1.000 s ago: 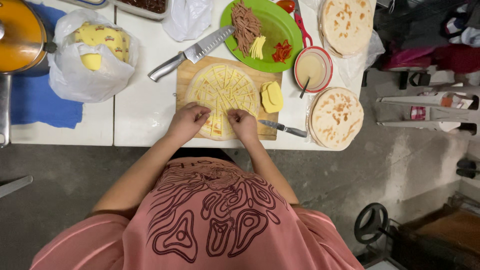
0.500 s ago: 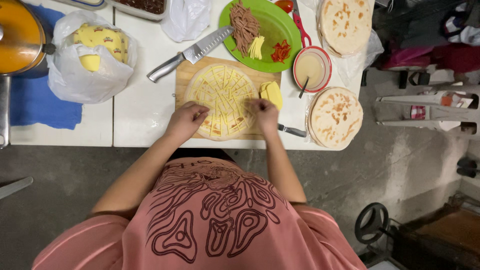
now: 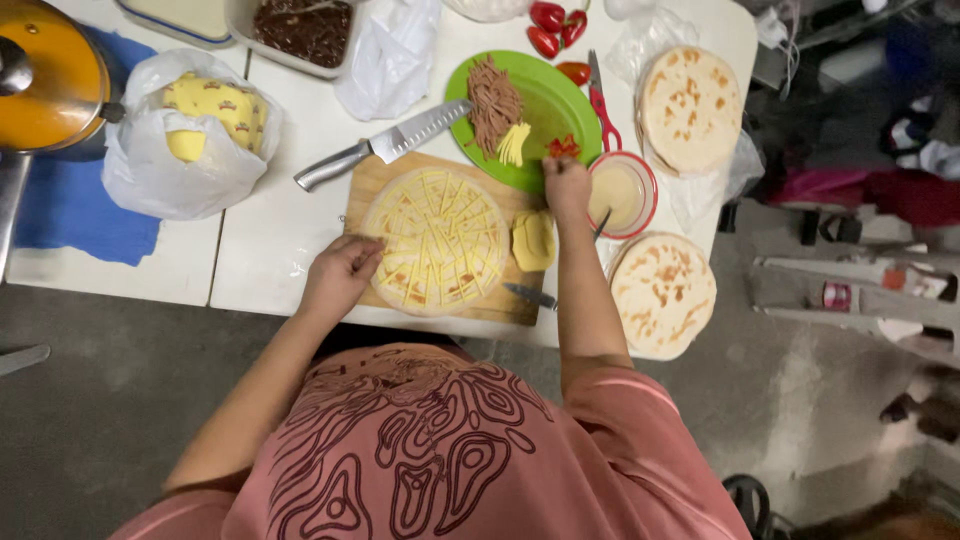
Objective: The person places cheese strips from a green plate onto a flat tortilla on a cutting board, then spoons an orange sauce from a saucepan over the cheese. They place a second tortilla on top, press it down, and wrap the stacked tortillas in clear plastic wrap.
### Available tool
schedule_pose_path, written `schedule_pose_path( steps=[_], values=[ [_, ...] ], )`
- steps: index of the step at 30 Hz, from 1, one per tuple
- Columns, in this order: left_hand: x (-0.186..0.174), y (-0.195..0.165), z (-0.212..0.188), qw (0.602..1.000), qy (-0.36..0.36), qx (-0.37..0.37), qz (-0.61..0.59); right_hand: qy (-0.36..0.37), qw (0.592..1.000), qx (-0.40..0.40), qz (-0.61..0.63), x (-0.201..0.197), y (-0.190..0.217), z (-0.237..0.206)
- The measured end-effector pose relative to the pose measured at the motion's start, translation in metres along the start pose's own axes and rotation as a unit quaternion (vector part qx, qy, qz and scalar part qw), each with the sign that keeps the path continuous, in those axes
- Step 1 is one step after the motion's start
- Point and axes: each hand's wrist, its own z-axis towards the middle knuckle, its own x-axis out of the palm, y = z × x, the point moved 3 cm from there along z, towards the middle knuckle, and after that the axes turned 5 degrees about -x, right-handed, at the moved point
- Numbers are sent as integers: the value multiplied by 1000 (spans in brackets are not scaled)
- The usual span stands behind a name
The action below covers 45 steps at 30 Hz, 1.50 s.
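With the round flatbread laid with yellow cheese strips (image 3: 438,240) on the wooden cutting board (image 3: 510,300) steadied by the loosely curled left hand (image 3: 338,275), topping is under way: the right hand (image 3: 566,182) is pinched on chopped red pepper pieces (image 3: 562,147) at the green plate (image 3: 560,100), to be carried across next.

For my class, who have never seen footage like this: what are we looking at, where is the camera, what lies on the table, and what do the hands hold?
There is no machine here. One camera looks straight down on a person in a pink shirt working with bare hands at a white table. The left hand rests on the edge of a flatbread covered with yellow cheese strips, which lies on a wooden cutting board. The right hand reaches to chopped red pieces on a green plate; whether it pinches any is too small to tell. Around them lie a large knife, a small bowl of pale sauce, plain flatbreads and bagged cheese.
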Motion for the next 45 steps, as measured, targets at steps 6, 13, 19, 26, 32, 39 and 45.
schedule_pose_path(
  steps=[6, 13, 19, 26, 32, 39, 45],
  values=[
    [-5, 0, -9, 999, -19, -39, -3, 18, 999, 3, 47, 35, 25, 10],
    [-7, 3, -16, 994, -24, -102, 14, -39, 994, -17, 98, 41, 49, 8],
    [-7, 3, -16, 998, -35, -58, 8, -54, 996, -51, 58, 47, 60, 11],
    [-10, 3, -19, 998, -36, -60, 11, -103, 990, -92, -4, 52, 56, 11],
    [-16, 1, -19, 998, -34, -36, 30, -91, 989, -113, 14, 41, 62, 5],
    [-27, 5, -24, 998, -22, -47, 28, -148, 980, -21, 129, 43, 50, 4],
    [-24, 8, -20, 999, -4, -45, 12, 52, 919, 150, 361, 48, 8, -69]
  ],
)
